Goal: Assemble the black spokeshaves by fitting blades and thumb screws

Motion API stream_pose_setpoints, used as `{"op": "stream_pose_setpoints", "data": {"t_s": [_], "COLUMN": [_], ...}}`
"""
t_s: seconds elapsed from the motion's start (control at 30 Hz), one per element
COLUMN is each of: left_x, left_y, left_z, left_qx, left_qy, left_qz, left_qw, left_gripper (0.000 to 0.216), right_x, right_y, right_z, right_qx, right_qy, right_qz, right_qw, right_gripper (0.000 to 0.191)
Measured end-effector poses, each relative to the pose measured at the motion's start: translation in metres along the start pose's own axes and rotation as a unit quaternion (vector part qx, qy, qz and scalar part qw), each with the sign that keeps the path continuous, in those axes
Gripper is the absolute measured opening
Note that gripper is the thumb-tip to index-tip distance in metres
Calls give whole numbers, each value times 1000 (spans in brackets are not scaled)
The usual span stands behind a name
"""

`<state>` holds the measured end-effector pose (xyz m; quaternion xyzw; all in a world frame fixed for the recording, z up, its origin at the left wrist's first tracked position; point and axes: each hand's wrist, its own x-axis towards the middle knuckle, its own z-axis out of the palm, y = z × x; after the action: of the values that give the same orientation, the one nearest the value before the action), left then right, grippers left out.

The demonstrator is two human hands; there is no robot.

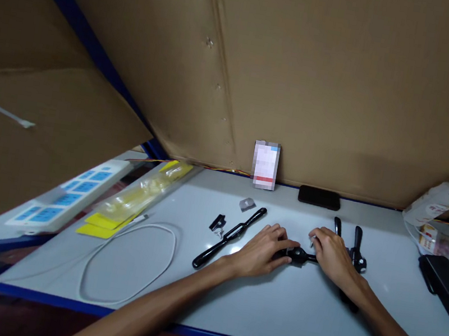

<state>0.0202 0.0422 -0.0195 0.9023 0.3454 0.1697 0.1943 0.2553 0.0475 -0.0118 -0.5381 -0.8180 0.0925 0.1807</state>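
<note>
A black spokeshave lies on the table with my left hand closed around its left handle and middle. Just above its right handle, my right hand pinches a small silvery screw between thumb and fingers. To the left rests another spokeshave body, lying slantwise. Beside it are a black cap piece and a small silver screw. A grey metal blade sits farther back. Behind my right hand, black spokeshave handles show; the rest there is partly hidden by my wrist.
A white cable loops on the left, near a plastic bag with yellow pieces and a power strip. A black phone lies at the back. On the right are a bottle and a black case.
</note>
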Motion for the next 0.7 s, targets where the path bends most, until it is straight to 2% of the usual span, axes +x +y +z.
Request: {"op": "stream_pose_setpoints", "data": {"t_s": [0.13,0.33,0.53,0.7], "left_x": [0,-1,-1,-1], "left_y": [-1,-5,-5,-4], "left_z": [1,5,5,3], "left_qx": [-1,-13,-16,-11], "left_qy": [0,15,22,3], "left_qz": [-10,-4,0,8], "left_qw": [1000,1000,1000,1000], "left_gripper": [38,26,28,50], "right_x": [-2,-4,-2,-3], "right_y": [-6,-19,-25,-27], "right_z": [-9,-13,-4,-4], "right_qx": [-38,35,45,41], "right_qy": [2,-110,-98,-97], "right_qz": [9,33,55,57], "right_qw": [999,993,993,993], "right_gripper": [17,9,12,13]}}
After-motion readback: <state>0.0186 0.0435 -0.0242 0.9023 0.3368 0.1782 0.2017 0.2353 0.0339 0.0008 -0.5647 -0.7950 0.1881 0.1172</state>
